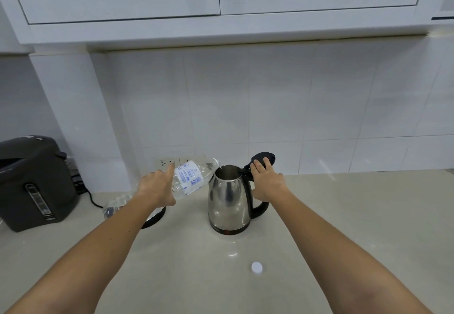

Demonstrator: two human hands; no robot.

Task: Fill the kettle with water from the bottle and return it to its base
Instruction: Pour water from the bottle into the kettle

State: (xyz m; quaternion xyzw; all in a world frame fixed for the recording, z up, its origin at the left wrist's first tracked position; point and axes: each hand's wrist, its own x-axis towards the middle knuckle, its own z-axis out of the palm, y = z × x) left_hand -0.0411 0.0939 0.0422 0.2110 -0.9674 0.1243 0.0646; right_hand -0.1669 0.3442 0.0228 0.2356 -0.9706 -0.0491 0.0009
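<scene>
- Kettle (pixel 228 200): stainless steel body, black handle on its right side, black band at the foot. Stands upright on the pale countertop, off its base. Black lid (pixel 263 160) hinged up and back, mouth open.
- Bottle (pixel 189 178): clear plastic, white label with blue print, uncapped. Tilted nearly level, neck raised toward the kettle's spout rim at the left, bottom end low to the left.
- Base (pixel 153 218): black round disc, lying flat left of the kettle, mostly hidden.
- Bottle cap (pixel 257 267): white, round, lying on the counter in front of the kettle, apart.
</scene>
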